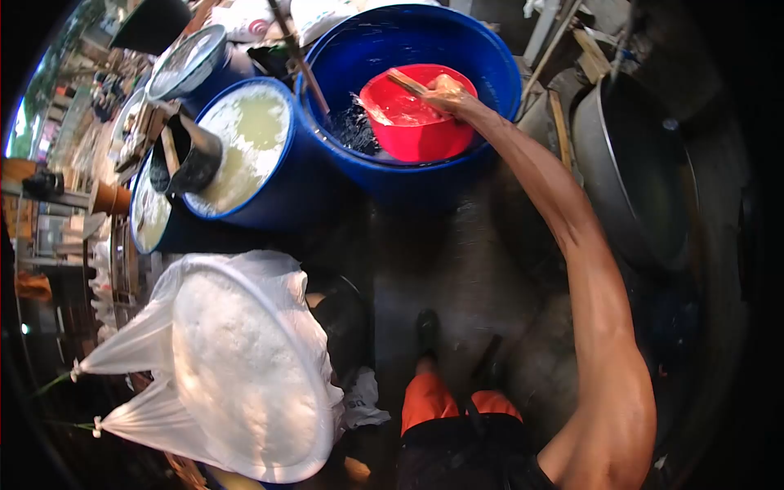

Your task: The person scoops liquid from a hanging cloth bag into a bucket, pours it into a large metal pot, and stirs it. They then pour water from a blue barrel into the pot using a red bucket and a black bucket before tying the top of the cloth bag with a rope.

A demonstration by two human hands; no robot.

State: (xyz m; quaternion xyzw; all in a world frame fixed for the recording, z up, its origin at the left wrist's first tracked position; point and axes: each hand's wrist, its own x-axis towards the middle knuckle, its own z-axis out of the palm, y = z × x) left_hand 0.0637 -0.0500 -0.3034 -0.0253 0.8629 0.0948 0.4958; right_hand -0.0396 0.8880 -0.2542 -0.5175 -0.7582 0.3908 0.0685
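Observation:
My right hand (447, 92) is closed round the wooden handle (406, 82) of a red bucket (420, 140). The bucket is inside the mouth of a large blue barrel (502, 65), near its front rim, with splashing water beside it. Liquid shows in the bucket, under the handle. My right arm reaches forward from the lower right. My left hand is out of the frame.
Blue barrels of whitish liquid (260, 114) stand at the upper left, with a dark scoop (198, 157) over one. A cloth-lined round container of white material (245, 367) is lower left. A big metal pan (629, 163) leans at right.

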